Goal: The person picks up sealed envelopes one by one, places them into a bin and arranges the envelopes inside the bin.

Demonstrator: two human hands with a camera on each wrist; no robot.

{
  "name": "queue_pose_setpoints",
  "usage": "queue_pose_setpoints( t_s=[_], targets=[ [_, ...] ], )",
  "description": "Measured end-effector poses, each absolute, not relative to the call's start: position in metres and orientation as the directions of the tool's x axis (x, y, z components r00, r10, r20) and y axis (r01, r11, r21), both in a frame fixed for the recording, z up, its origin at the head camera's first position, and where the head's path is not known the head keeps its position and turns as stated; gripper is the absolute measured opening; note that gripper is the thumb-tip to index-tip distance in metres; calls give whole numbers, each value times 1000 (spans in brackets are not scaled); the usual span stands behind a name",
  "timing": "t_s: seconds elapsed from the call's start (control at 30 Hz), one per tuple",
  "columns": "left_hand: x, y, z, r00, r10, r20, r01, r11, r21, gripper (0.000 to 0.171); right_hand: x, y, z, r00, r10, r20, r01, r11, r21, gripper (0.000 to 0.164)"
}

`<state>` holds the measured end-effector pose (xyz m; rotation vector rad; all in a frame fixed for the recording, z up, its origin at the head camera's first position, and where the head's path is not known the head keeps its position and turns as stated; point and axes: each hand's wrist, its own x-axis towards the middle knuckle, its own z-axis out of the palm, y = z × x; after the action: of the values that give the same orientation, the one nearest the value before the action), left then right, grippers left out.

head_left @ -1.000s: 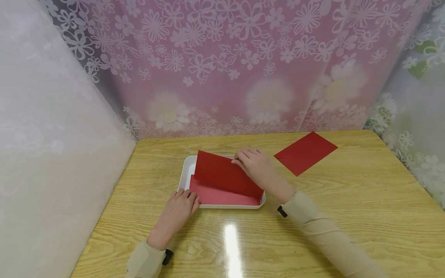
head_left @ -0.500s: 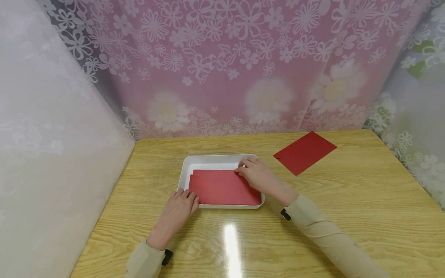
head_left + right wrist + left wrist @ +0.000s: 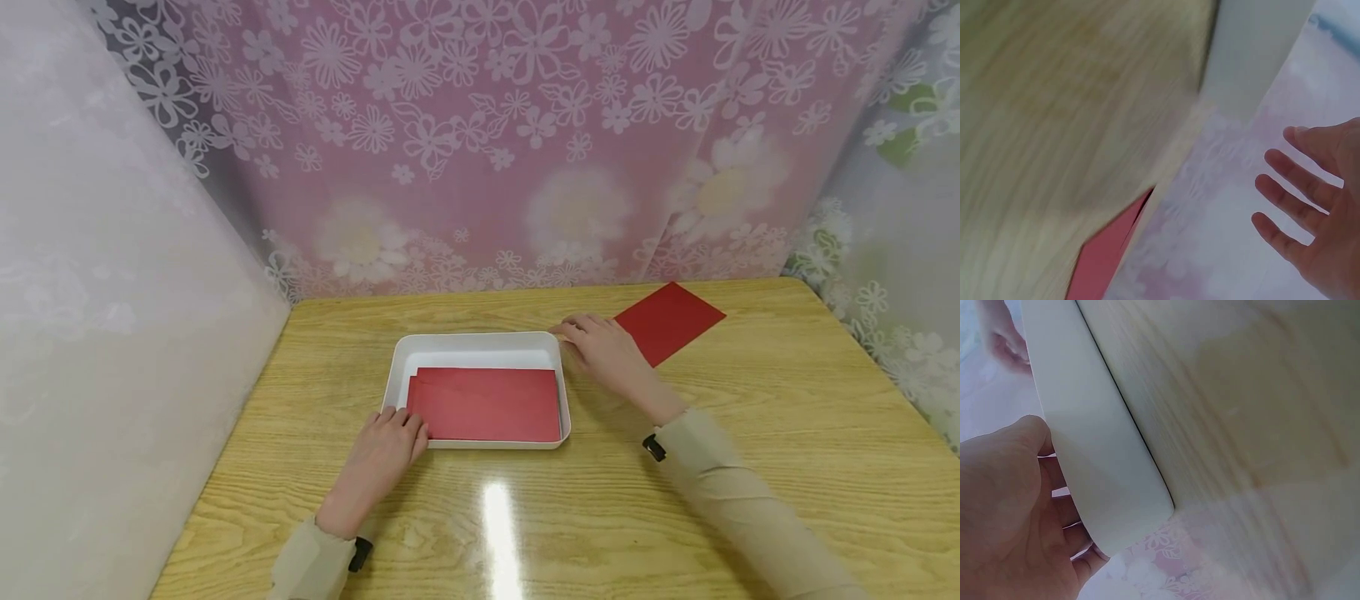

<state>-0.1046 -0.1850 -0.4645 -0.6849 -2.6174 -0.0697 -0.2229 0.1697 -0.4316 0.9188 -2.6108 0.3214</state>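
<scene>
A shallow white tray [image 3: 472, 343] lies on the wooden table with red paper envelopes [image 3: 487, 404] inside, stacked slightly out of line. My left hand [image 3: 384, 454] grips the tray's near left corner; in the left wrist view, its fingers [image 3: 1069, 512] reach over the rim behind the outer wall. Off the tray's far right corner, my right hand [image 3: 607, 354] hovers with spread, loosely bent fingers and nothing in them. Beyond it lies another red envelope [image 3: 672, 321], partly covered by that hand; its edge shows in the right wrist view.
The wooden table [image 3: 750, 400] extends to the right and in front of the tray. Behind it hangs a pink flowered curtain [image 3: 465, 167]. A pale sheet [image 3: 135, 333] borders the left side, and a flowered one [image 3: 892, 275] the right.
The raised red envelope has come down flat onto the others in the tray. My right hand has released it and moved right toward the loose envelope. The left hand stays put.
</scene>
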Motion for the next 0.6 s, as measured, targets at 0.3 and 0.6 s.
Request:
queue_pose_setpoints(
  t_s=[0.3, 0.6],
  targets=[
    [-104, -185, -464, -787, 460, 411, 479, 876, -64, 32, -240, 220, -437, -867, -438, 238, -471, 876, -103, 38],
    [-104, -186, -464, -773, 468, 428, 488, 870, -69, 32, -246, 267, -441, -926, -366, 91, -375, 920, -117, 46]
  ],
)
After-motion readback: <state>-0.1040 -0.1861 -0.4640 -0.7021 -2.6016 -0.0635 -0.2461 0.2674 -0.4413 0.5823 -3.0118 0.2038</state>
